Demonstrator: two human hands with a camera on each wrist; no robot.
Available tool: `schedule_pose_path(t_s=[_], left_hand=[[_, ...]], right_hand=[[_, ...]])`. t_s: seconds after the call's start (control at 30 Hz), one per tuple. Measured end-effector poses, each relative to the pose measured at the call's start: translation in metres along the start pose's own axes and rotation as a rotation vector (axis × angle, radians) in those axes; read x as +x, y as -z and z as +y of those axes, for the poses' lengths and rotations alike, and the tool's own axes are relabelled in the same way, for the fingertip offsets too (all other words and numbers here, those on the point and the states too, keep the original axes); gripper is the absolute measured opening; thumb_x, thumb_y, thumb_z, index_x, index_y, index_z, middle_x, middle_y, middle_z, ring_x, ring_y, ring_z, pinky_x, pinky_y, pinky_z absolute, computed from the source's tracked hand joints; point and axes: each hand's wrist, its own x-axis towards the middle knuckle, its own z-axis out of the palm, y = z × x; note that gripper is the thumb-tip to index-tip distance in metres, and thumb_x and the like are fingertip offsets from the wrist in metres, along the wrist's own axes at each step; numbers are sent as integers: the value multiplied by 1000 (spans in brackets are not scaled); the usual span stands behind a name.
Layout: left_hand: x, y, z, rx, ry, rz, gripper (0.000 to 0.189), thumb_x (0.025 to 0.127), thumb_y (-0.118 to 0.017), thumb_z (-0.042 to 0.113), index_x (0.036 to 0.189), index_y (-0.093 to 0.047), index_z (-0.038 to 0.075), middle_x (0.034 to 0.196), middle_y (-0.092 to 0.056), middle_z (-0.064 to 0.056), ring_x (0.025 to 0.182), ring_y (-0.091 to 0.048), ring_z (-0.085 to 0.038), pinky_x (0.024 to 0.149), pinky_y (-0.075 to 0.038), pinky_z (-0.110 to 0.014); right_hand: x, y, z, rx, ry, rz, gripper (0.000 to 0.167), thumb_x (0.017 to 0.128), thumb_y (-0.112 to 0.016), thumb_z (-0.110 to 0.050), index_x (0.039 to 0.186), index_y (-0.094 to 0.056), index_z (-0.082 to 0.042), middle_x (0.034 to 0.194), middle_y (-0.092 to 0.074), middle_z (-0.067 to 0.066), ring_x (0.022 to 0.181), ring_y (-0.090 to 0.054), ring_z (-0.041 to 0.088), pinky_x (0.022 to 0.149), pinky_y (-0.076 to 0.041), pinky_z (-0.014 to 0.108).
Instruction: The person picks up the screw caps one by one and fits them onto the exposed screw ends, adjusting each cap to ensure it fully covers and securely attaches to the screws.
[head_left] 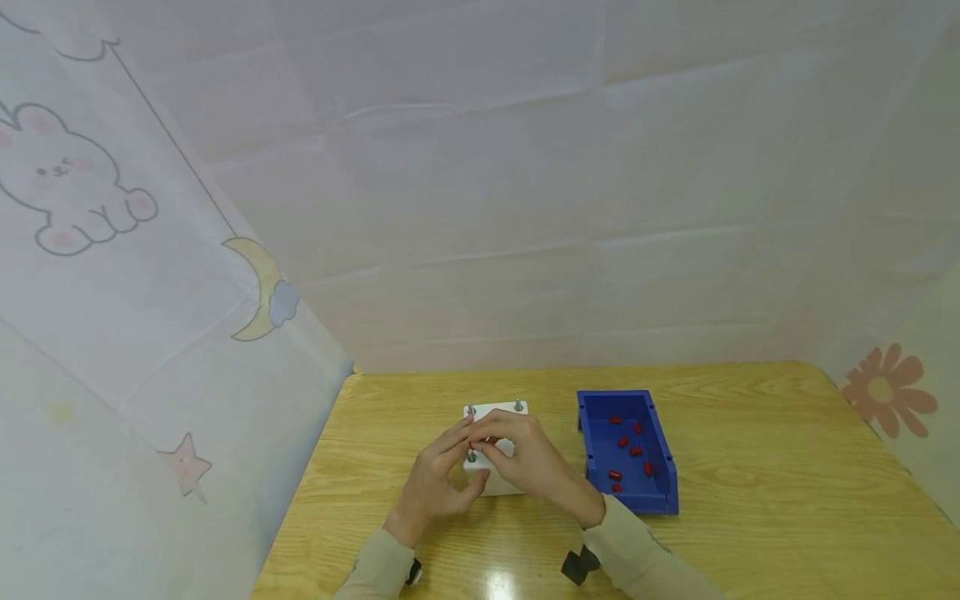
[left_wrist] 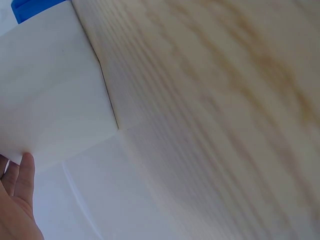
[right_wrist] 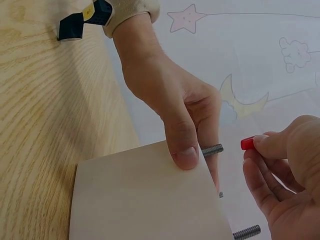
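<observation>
A white block (head_left: 504,483) with threaded metal studs rising from its top stands on the table. My left hand (head_left: 435,482) grips the block at its left side, the thumb pressed on the near face in the right wrist view. Beside that thumb a bare stud (right_wrist: 213,149) sticks out. My right hand (right_wrist: 295,165) pinches a small red cap (right_wrist: 247,143) between thumb and fingers, a short gap off the end of this stud. Other studs (head_left: 518,406) stand at the block's far corners. My right hand hides part of the block's top in the head view.
To the right of the block sits a blue bin (head_left: 673,483) with several red caps (head_left: 636,452) lying loose in it. The wooden table (head_left: 765,467) reaches back to a pale cloth wall (head_left: 480,208) with printed cartoon figures.
</observation>
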Motion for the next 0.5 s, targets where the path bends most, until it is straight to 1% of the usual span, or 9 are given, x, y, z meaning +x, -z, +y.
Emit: schedule_pose_path(t_s=[0.27, 0.5], left_hand=[[-2, 0, -1, 8, 8, -7, 41, 94, -74, 24, 132, -72, 7, 139, -71, -10, 128, -68, -42, 104, -63, -47], [0, 0, -1, 4, 15, -8, 38, 93, -75, 23, 127, -74, 6, 138, -71, -11, 128, -69, -42, 103, -63, -48]], right_hand=[[-1, -3, 2, 3, -7, 4, 16, 93, -76, 8, 105, -82, -2, 104, -79, 6, 90, -75, 12, 76, -66, 22], [-2, -4, 4, 3, -20, 4, 17, 93, -76, 7, 106, -82, -2, 105, -79, 5, 91, -75, 13, 77, -66, 23]])
